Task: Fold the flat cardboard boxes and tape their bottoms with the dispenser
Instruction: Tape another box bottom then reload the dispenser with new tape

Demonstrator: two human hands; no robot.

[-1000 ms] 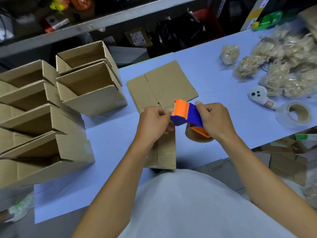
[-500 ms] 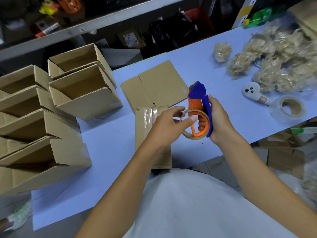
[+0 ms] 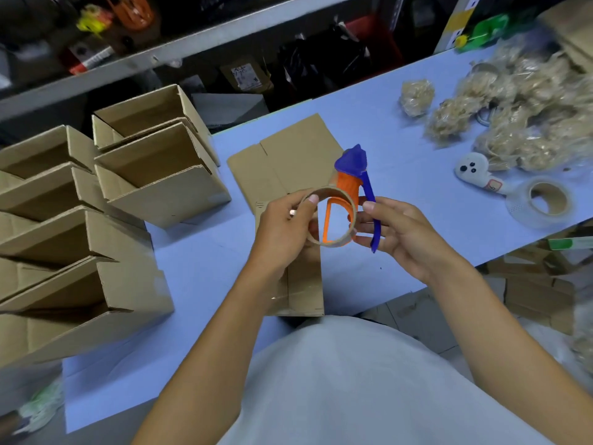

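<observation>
Both hands are now on the tape dispenser [image 3: 351, 191], held up above the table [image 3: 199, 271]: the left hand [image 3: 282, 232] pinches the bare cardboard core [image 3: 333, 216] at its rim, while the right hand [image 3: 401, 232] steadies the blue handle with loosely curled fingers. A second ago the dispenser lay level between the hands; since then it has been turned upright, core facing the camera (the roll looks spent). Taping probably pauses for a fresh tape roll [image 3: 542, 200], lying to the right. The taped box [image 3: 305, 284] sits beneath, uncovered again, beside the flat cardboard [image 3: 288, 155] and folded boxes [image 3: 96, 203].
</observation>
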